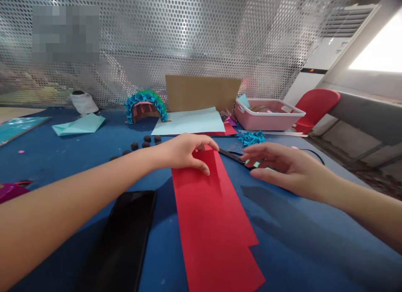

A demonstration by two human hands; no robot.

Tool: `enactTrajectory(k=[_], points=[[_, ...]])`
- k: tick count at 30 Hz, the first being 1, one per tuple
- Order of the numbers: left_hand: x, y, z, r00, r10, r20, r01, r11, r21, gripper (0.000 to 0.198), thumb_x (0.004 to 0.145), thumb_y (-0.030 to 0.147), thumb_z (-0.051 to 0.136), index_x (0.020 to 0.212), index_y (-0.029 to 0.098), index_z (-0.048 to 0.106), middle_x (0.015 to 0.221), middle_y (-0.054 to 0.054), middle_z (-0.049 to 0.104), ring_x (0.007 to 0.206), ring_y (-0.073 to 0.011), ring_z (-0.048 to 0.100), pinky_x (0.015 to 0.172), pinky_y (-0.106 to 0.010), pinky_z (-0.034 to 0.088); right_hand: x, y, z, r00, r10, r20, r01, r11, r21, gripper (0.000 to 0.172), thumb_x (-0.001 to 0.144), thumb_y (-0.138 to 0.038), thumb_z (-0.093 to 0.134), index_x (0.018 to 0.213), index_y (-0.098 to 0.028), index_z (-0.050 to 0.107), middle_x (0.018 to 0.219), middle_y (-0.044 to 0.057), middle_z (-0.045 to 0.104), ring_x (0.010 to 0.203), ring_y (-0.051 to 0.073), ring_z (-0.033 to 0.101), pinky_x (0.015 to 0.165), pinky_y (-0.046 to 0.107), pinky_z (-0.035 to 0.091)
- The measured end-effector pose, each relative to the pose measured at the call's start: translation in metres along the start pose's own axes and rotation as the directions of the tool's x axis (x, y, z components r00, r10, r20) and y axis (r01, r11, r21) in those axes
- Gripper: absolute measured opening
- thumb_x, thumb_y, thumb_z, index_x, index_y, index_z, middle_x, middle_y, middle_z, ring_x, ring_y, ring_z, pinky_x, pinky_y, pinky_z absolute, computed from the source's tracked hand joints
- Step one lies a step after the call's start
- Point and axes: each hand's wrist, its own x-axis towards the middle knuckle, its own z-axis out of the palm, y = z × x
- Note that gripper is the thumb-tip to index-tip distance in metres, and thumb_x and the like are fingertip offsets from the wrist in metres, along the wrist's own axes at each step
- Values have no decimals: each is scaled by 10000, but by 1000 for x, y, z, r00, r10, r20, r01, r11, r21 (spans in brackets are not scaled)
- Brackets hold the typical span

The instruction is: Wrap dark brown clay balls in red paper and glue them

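Pinching the folded far end of the red paper (213,216) is my left hand (184,151), thumb on top. The paper lies long on the worktop (63,158), from me outward. My right hand (282,168), open and empty, hovers just right of it, over the black scissors (234,157).

Blue-covered work table (47,158), bearing: long red paper strips (213,225) at centre; a flat black phone (125,237) just beside them; small dark round beads (147,138) behind; a pale blue paper sheet (191,122); and a pink plastic tub (266,121) at the far right.
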Motion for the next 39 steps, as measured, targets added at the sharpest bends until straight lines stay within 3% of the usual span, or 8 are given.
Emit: enactTrajectory(k=[3,8,11,14,17,24,33,39], points=[[19,5,4,996,85,4,-85,996,9,746,641,425,785,1289,225,475,884,-8,681,785,-200,637,682,-280,453,25,-5,21,999,-6,-40,12,989,149,485,775,-418,658,1180,-188,521,1024,87,713,863,193,705,704,322,608],[26,11,18,990,126,-65,-113,980,166,823,655,445,772,1306,170,352,968,-69,676,790,-225,644,645,-290,466,58,0,38,995,-63,-75,66,997,36,171,785,-205,613,953,-175,602,785,21,725,684,164,698,617,283,587],[6,13,29,978,114,-177,-67,965,254,700,742,474,705,1265,124,398,1132,-177,617,999,-322,603,824,-422,474,56,5,47,985,-145,-88,138,987,-79,142,785,-133,587,896,-187,657,790,18,720,702,165,692,655,299,584],[-28,20,43,961,131,-244,-43,941,337,449,862,436,570,1154,100,515,1195,-221,583,1160,-379,506,1005,-535,362,40,7,59,952,-282,-116,254,945,-207,170,852,-148,528,878,-200,687,890,60,711,822,189,688,751,342,582],[-64,28,56,944,195,-267,-64,901,428,588,830,545,572,1182,76,533,1186,-226,609,1147,-388,530,1016,-545,396,18,5,71,903,-419,-97,379,881,-283,205,892,-151,488,943,-202,680,1037,96,708,957,205,683,853,358,577],[-100,32,72,974,141,-177,-46,890,454,816,791,651,556,1342,53,476,1418,-253,471,1321,-382,446,1022,-528,463,-14,3,81,823,-568,7,528,761,-377,211,890,-79,489,1019,-172,627,1124,112,707,1067,188,668,939,311,562],[-92,27,78,993,120,-8,-107,905,412,693,893,561,446,1353,47,510,1444,-192,400,1321,-365,438,1029,-531,455,-16,11,75,820,-563,105,565,765,-311,200,880,-54,486,984,-161,619,1113,108,712,1133,173,631,989,258,519],[-86,23,83,993,120,-8,-108,918,382,608,905,470,454,1352,62,515,1427,-184,421,1295,-374,469,1013,-549,463,-13,21,74,797,-588,139,599,740,-306,212,902,-78,474,1015,-151,638,1126,94,711,1142,156,624,1043,276,474]])
